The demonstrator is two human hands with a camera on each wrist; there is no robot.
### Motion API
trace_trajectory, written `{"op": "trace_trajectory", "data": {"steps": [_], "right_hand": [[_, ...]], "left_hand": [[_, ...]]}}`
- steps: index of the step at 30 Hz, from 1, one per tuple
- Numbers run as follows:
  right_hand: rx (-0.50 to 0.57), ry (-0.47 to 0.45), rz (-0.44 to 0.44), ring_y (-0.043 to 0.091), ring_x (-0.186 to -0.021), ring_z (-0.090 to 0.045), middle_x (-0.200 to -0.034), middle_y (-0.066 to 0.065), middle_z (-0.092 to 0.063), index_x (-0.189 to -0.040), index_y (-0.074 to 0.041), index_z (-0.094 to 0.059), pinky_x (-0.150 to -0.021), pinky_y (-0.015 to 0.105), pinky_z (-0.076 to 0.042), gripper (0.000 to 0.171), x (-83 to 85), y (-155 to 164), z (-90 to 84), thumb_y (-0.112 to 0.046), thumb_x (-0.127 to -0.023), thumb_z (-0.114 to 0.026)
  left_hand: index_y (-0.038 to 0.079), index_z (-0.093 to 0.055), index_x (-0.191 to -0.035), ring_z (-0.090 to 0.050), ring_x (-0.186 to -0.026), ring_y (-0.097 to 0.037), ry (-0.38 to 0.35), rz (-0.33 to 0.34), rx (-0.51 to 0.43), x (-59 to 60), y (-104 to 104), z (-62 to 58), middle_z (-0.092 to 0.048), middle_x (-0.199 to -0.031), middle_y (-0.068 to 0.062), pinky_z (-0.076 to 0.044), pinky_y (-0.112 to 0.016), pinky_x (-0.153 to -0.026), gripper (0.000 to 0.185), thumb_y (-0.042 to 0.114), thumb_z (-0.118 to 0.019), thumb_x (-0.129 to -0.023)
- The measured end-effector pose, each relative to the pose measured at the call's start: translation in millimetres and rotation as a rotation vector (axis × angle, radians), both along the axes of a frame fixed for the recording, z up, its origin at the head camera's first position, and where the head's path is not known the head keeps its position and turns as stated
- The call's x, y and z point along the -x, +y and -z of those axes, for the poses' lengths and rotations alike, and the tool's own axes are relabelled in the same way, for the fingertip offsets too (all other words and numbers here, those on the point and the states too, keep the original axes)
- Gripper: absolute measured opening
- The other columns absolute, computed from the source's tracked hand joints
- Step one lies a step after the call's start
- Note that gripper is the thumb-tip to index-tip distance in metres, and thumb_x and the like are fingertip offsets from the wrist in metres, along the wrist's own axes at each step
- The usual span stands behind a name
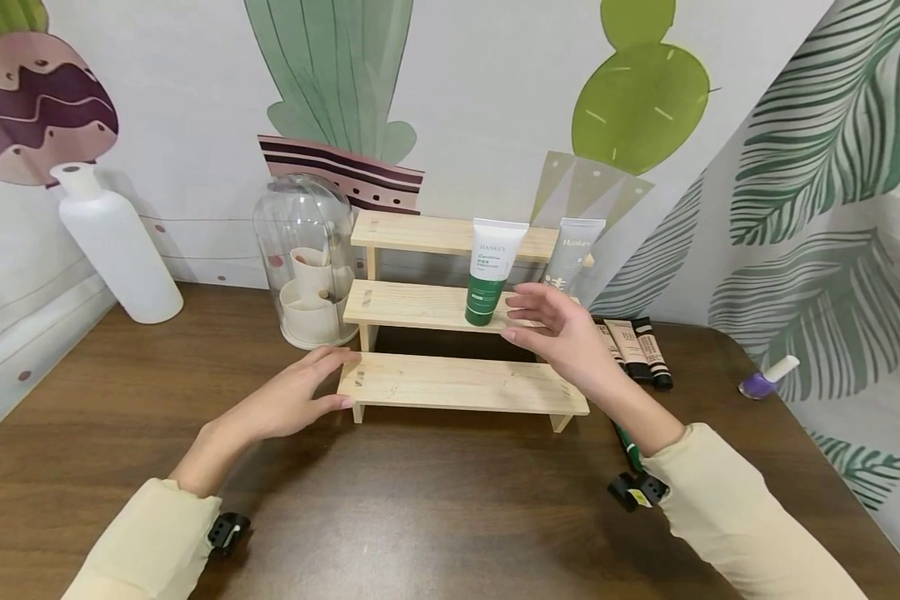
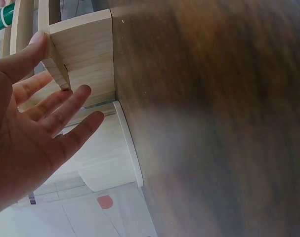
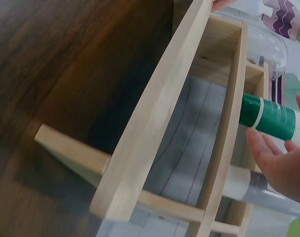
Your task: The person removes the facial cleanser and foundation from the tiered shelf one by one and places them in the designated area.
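Note:
A three-tier wooden step shelf (image 1: pixel 450 385) stands on the table. My left hand (image 1: pixel 288 396) rests at the left end of its lowest step, thumb at the front corner and fingers extended past the end. Upright on the middle step is a white and green squeeze tube (image 1: pixel 487 271), cap down. Just right of it is my right hand (image 1: pixel 558 333), its fingers loosely bent with the fingertips close beside the green cap (image 3: pixel 251 109). Behind that hand a grey squeeze tube (image 1: pixel 576 242) stands on the shelf, its lower part hidden.
Left of the shelf stands a clear dome (image 1: pixel 300 217) over white cups. A white bottle (image 1: pixel 120 242) leans at the far left. Several black-capped tubes (image 1: pixel 630 342) lie right of the shelf, with a purple nail polish bottle (image 1: pixel 761 383) farther right. A patterned cloth (image 1: pixel 487 100) hangs behind.

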State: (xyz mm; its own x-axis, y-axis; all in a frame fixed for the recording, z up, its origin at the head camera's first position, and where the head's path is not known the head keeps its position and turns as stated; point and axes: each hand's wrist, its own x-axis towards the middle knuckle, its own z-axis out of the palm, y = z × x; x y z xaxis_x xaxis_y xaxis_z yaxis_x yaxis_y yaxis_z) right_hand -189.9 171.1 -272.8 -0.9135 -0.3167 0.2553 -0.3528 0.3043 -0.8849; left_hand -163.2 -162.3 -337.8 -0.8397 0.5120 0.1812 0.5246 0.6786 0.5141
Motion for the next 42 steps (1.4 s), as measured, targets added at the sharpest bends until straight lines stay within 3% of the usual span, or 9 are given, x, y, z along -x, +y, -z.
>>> {"op": "trace_trajectory", "data": {"steps": [12, 27, 42], "right_hand": [[0.109, 0.035, 0.067, 0.031, -0.105, -0.056, -0.12, 0.021, -0.055, -0.127, 0.003, -0.04, -0.082, 0.031, -0.05, 0.052, 12.7, -20.8, 4.7, 0.008, -0.08, -0.063], [0.167, 0.066, 0.111, 0.027, -0.104, -0.055, -0.117, 0.02, -0.057, -0.128, -0.002, -0.039, -0.086, 0.037, -0.047, 0.056, 22.0, -31.2, 5.3, 0.011, -0.079, -0.062], [0.087, 0.138, 0.158, 0.026, -0.094, -0.057, -0.105, 0.019, -0.06, -0.124, -0.003, -0.041, -0.08, 0.033, -0.049, 0.051, 21.3, -33.0, 5.6, 0.007, -0.079, -0.065]], "left_hand": [[-0.001, -0.046, -0.129, -0.038, -0.122, -0.04, 0.005, 0.003, -0.003, 0.3, 0.6, -0.4, -0.039, -0.133, -0.025, -0.032, -0.053, -0.098, 0.051, 0.013, -0.066, -0.084], [-0.002, -0.045, -0.129, -0.037, -0.122, -0.041, 0.003, 0.006, -0.01, 0.7, 1.1, -1.5, -0.038, -0.133, -0.025, -0.031, -0.054, -0.098, 0.051, 0.013, -0.066, -0.084], [-0.002, -0.045, -0.129, -0.037, -0.122, -0.04, -0.001, 0.002, -0.006, -0.6, 0.5, -1.5, -0.039, -0.133, -0.025, -0.032, -0.054, -0.098, 0.051, 0.013, -0.066, -0.084]]}}
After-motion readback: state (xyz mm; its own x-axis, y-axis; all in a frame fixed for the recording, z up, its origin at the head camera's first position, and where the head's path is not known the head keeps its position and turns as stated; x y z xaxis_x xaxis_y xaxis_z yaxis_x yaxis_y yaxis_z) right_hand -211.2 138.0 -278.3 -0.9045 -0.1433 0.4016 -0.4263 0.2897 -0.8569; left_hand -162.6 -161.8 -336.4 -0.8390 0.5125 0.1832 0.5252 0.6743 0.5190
